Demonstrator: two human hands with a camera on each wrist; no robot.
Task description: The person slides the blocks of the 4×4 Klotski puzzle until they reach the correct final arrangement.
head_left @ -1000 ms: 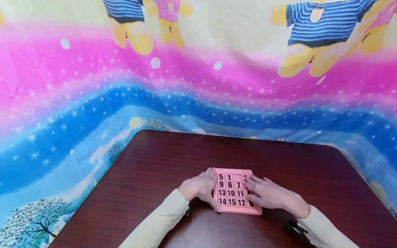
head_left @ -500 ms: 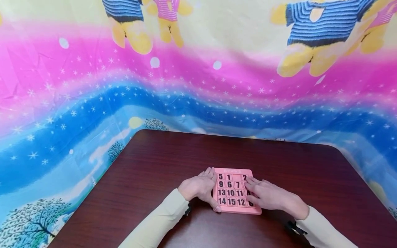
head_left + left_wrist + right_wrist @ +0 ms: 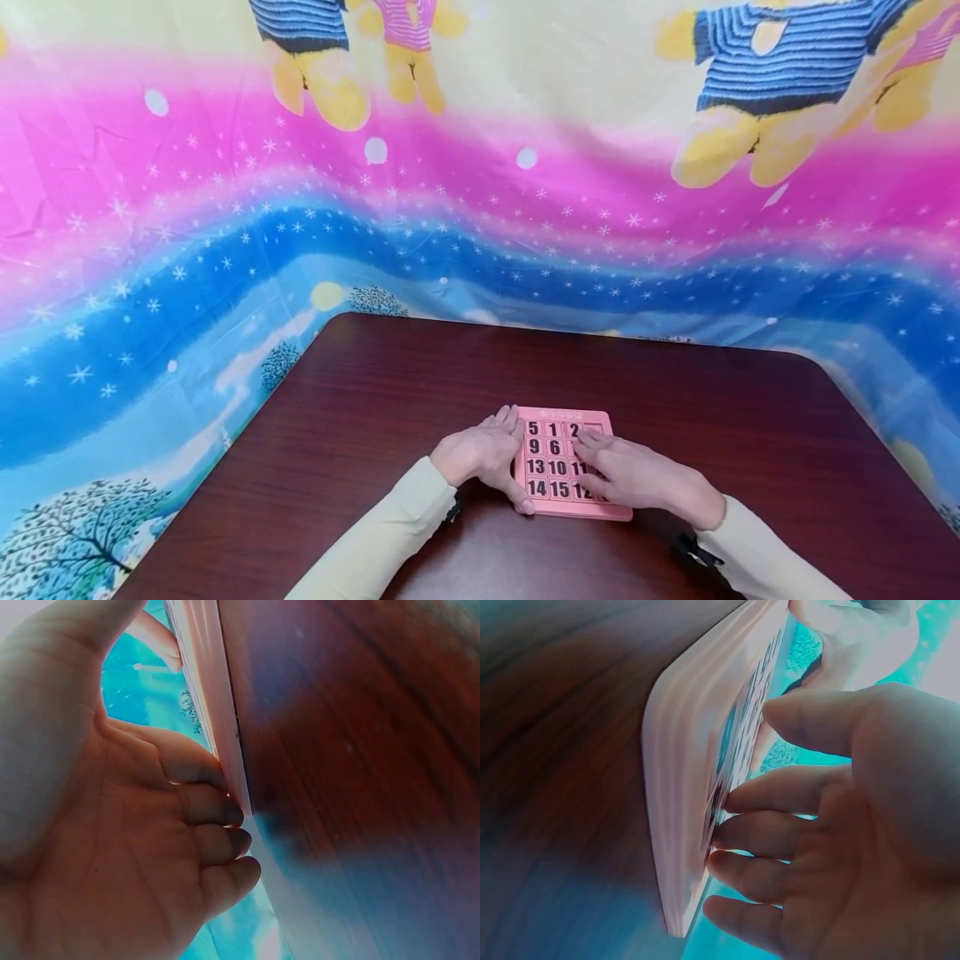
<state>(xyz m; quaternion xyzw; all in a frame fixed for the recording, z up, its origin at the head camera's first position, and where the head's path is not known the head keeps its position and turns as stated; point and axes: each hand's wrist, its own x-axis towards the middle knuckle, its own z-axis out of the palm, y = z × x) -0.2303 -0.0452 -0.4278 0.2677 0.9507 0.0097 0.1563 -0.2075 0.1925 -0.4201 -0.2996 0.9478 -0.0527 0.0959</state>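
A pink sliding number puzzle (image 3: 557, 468) lies flat on the table, its tiles marked in black. My left hand (image 3: 486, 454) rests along its left side, thumb at the near left corner. In the left wrist view the fingers (image 3: 214, 844) touch the puzzle's side edge. Over the right-hand columns lies my right hand (image 3: 633, 471), fingertips on the tiles near the 2 tile (image 3: 573, 430). Those fingers (image 3: 761, 832) look nearly straight in the right wrist view. An open slot shows at the top right corner of the grid. Several right-side tiles are hidden under the hand.
The dark reddish-brown table (image 3: 420, 367) has rounded far corners. Close behind and to the sides hangs a colourful printed cloth (image 3: 480, 200) with bears, snowflakes and trees.
My right hand has moved left, and the 2 tile has slid left with it into the third column. The slot is now at top right. My left hand stays in place.
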